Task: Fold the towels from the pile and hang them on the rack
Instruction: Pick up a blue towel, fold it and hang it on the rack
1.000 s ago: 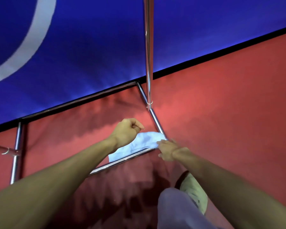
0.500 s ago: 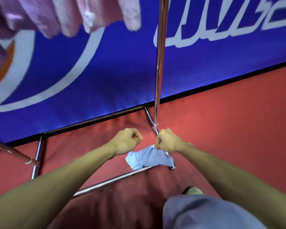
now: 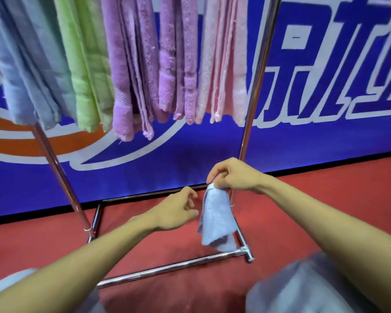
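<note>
Red floor [image 3: 303,199] under a chrome tube rack [image 3: 167,268]. Right hand [image 3: 233,175] pinches the top corner of a limp, seemingly light pale-blue towel [image 3: 217,220]. Left hand [image 3: 176,211], empty and half-curled, could take a second corner.

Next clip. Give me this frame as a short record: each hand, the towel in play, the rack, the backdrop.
right hand: pinches the top of the small blue towel, which hangs loose
left hand: beside that towel, fingers loosely curled, holding nothing
rack: chrome; base bar on the floor; carries a light blue towel, green towel, purple towels, pink towel
backdrop: blue banner, red floor
</note>
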Tool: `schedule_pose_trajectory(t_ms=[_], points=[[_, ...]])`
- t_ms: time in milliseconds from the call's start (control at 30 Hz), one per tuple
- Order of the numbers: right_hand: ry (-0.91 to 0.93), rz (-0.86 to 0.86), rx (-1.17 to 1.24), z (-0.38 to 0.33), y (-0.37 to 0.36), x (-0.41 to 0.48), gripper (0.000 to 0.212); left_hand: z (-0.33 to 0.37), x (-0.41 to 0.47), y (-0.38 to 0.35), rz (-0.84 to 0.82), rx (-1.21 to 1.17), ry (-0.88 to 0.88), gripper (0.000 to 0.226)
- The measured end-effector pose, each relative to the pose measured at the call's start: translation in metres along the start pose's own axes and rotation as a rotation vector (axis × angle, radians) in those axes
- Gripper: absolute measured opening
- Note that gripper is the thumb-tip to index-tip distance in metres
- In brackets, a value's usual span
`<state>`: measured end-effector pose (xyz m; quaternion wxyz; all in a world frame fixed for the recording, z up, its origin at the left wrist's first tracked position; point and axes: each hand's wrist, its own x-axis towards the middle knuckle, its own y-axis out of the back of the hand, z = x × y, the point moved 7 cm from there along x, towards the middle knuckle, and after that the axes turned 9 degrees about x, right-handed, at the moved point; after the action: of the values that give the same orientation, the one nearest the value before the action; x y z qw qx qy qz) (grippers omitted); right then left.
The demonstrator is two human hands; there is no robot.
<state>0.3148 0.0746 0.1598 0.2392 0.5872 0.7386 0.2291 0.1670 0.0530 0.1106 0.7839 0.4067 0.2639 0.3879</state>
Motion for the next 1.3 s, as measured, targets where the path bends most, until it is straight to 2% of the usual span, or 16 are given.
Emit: schedule_pose_trajectory(t_ms=[67, 167, 267, 333, 433, 667, 767, 867, 1000, 1300], points=[[0.028, 0.029, 0.096, -0.017, -0.012, -0.003, 0.026, -0.009, -0.015, 0.011, 0.072, -0.156, 0.038, 0.033], [0.071, 0.02, 0.149, -0.03, -0.038, -0.002, 0.027, -0.039, -0.031, 0.009, 0.057, -0.384, 0.131, 0.028], [0.117, -0.023, 0.153, -0.035, -0.06, 0.006, 0.028, -0.056, -0.033, 0.012, 0.019, -0.123, 0.108, 0.016], [0.184, -0.056, 0.129, -0.045, -0.067, 0.013, 0.032, -0.06, -0.029, 0.023, 0.088, -0.057, 0.098, 0.009], [0.25, -0.07, 0.149, -0.059, -0.07, 0.021, 0.029, -0.063, -0.027, 0.038, 0.177, -0.115, 0.097, 0.009], [0.293, -0.037, 0.104, -0.058, -0.067, 0.007, 0.015, -0.058, -0.041, 0.051, 0.272, -0.091, 0.064, 0.023], [0.3, -0.031, 0.052, -0.057, -0.062, 0.001, 0.017, -0.055, -0.041, 0.053, 0.255, -0.156, 0.062, 0.026], [0.339, 0.068, -0.09, -0.059, -0.057, -0.006, 0.011, -0.053, -0.041, 0.053, 0.248, -0.271, 0.065, 0.032], [0.352, 0.186, -0.067, -0.061, -0.049, -0.004, 0.006, -0.05, -0.039, 0.055, 0.275, -0.328, 0.094, 0.026], [0.287, 0.22, 0.088, -0.059, -0.053, 0.002, 0.014, -0.048, -0.041, 0.052, 0.284, -0.432, 0.111, 0.007]])
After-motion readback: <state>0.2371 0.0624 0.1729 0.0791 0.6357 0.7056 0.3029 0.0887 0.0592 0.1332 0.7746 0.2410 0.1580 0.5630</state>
